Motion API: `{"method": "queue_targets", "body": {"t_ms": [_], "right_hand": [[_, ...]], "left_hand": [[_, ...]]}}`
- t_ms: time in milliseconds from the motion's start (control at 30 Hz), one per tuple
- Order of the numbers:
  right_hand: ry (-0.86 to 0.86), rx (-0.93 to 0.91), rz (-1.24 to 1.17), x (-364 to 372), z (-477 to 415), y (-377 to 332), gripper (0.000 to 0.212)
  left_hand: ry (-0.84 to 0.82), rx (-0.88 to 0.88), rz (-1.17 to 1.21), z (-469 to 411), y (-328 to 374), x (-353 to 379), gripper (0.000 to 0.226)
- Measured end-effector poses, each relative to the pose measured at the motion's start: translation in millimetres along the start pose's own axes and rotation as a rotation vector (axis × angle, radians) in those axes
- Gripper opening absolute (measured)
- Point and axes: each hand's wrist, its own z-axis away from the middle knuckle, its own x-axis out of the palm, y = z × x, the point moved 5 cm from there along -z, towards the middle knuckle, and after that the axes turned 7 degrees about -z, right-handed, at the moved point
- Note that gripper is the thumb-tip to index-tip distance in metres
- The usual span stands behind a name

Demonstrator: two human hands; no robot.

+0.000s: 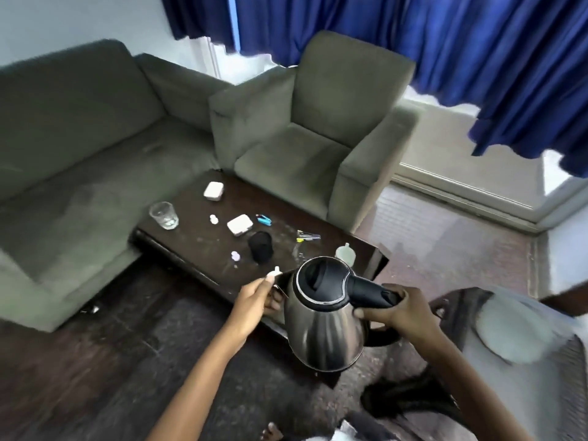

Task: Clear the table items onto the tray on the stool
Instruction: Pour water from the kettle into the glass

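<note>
While the right hand holds the kettle by its black handle, the left hand sits at the spout side.
The right grip wraps the handle; I cannot tell the left grip. The kettle hangs over the near edge of the tabletop, with a glass farther back.

My kettle is steel-grey with a black lid and handle; table dark brown, armchair olive-green, curtains deep blue.
</note>
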Motion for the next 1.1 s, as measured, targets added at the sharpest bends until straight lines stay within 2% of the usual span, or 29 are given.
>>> {"method": "queue_targets", "body": {"t_ms": [67, 167, 300, 367, 433, 500, 567, 667, 800, 933, 1100], "right_hand": [[-0.016, -0.020, -0.012, 36.2, -12.1, -13.5, 0.026], [-0.022, -0.042, -0.020, 82.7, -36.6, -24.4, 0.030], [-0.009, -0.020, 0.020, 137.7, -78.6, -24.0, 0.079], [-0.021, -0.027, 0.032, 166.1, -104.4, -22.8, 0.088], [-0.035, -0.010, 0.042, 194.8, -131.0, -22.2, 0.076], [-0.044, 0.024, 0.044, 223.9, -155.4, -25.4, 0.049], [-0.043, 0.027, 0.064, 249.6, -179.8, -30.9, 0.041], [-0.022, 0.041, 0.074, 283.5, -214.9, -38.5, 0.038], [-0.016, 0.050, 0.107, 328.0, -255.7, -50.8, 0.060], [0.028, 0.074, 0.161, 365.9, -288.2, -62.6, 0.064], [0.150, 0.130, 0.251, 412.7, -316.4, -74.9, 0.048]], "left_hand": [[0.022, -0.002, 0.048, -7.3, -2.5, -36.8, 0.030], [0.104, -0.001, 0.089, -22.8, -7.2, -88.7, 0.026], [0.257, 0.066, 0.100, -53.1, -13.4, -155.3, 0.029], [0.329, 0.079, 0.110, -73.3, -13.5, -187.9, 0.027], [0.385, 0.077, 0.113, -97.5, -11.3, -220.3, 0.027], [0.413, 0.069, 0.102, -123.9, -7.8, -250.5, 0.028], [0.424, 0.052, 0.072, -150.4, -2.2, -277.4, 0.031], [0.391, 0.032, 0.016, -190.5, 6.0, -313.6, 0.032], [0.356, 0.003, -0.026, -243.6, 11.6, -355.0, 0.032], [0.310, -0.020, -0.040, -295.7, 9.0, -388.1, 0.029], [0.249, -0.038, -0.134, -364.2, -1.5, -437.2, 0.027]]}}
